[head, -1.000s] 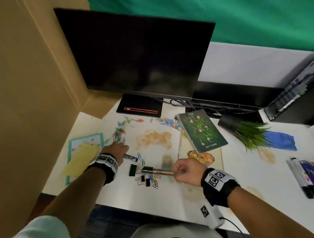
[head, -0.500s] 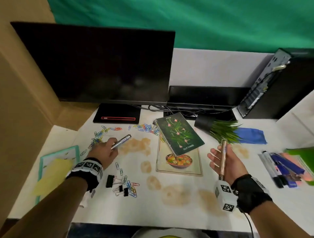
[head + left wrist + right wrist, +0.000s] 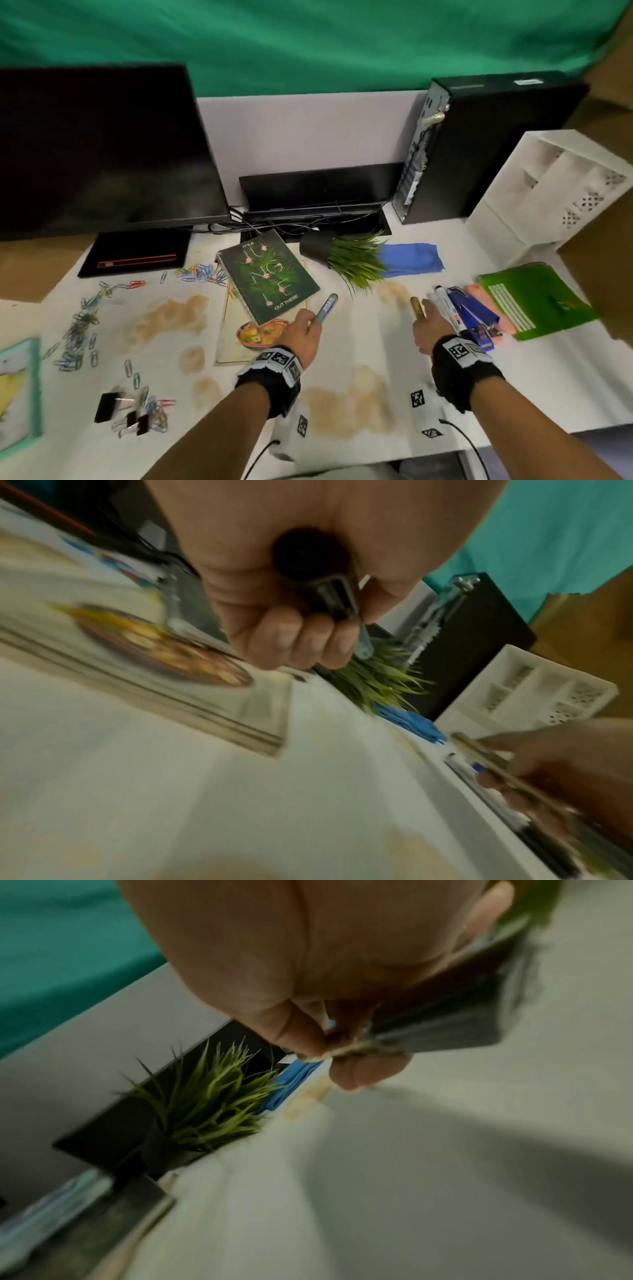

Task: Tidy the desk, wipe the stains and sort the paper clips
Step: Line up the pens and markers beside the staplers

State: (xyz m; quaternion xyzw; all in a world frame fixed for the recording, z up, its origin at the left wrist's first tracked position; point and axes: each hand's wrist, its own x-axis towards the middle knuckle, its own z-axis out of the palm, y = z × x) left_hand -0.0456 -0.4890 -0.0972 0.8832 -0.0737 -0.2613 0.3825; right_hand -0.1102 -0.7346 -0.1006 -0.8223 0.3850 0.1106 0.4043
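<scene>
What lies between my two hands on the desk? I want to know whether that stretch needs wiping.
In the head view, only bare white desk lies between the left hand and the right hand; brown stains sit nearer you.

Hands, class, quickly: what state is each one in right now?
Left hand: closed around a silver-blue pen.
Right hand: closed around a bronze pen.

We see both forearms reaching forward, each wrist in a black band. The left hand (image 3: 301,334) has its fingers (image 3: 308,639) curled — the right hand (image 3: 428,329) also, knuckles up.
</scene>
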